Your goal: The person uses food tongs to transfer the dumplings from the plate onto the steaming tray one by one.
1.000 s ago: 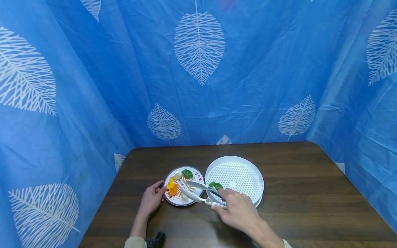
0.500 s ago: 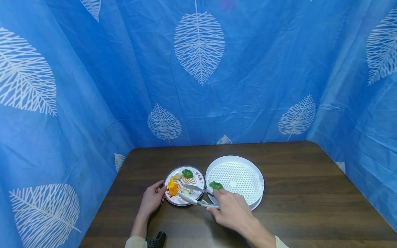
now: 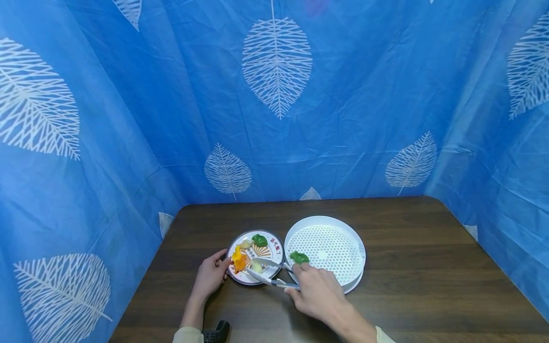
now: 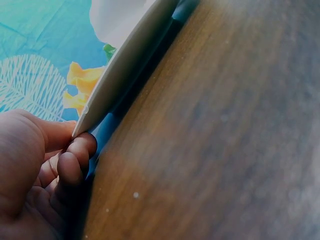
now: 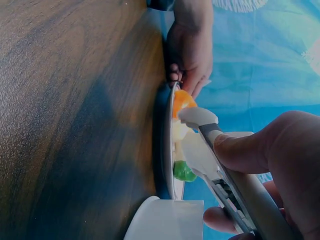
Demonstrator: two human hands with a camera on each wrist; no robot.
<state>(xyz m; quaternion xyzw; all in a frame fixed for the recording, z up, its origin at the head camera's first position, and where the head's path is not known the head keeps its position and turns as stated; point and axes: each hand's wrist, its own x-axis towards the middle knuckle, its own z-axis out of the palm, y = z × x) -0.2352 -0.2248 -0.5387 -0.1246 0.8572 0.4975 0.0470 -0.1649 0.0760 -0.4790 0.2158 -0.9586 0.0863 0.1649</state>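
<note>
My left hand (image 3: 210, 275) pinches the left rim of a round patterned plate (image 3: 278, 246), thumb above and curled fingers below in the left wrist view. On the plate lie a yellow-orange piece (image 3: 238, 259), a green piece (image 3: 259, 240), a pale piece (image 3: 246, 244) and a second pale piece (image 3: 256, 267). My right hand (image 3: 318, 290) grips tongs (image 3: 259, 277) with pale tips (image 5: 198, 116). The tongs reach left over the plate, their tips apart on either side of the second pale piece.
Right of the plate stands a white round perforated basket (image 3: 328, 243), its wall close to the plate's rim. A green piece (image 3: 299, 257) lies inside it. The brown wooden table (image 3: 407, 267) is backed by a blue leaf-print curtain (image 3: 343, 119).
The tongs have come down and toward the front of the plate, around the front pale piece, their tips closer together. My right hand has shifted slightly left; my left hand stays on the rim.
</note>
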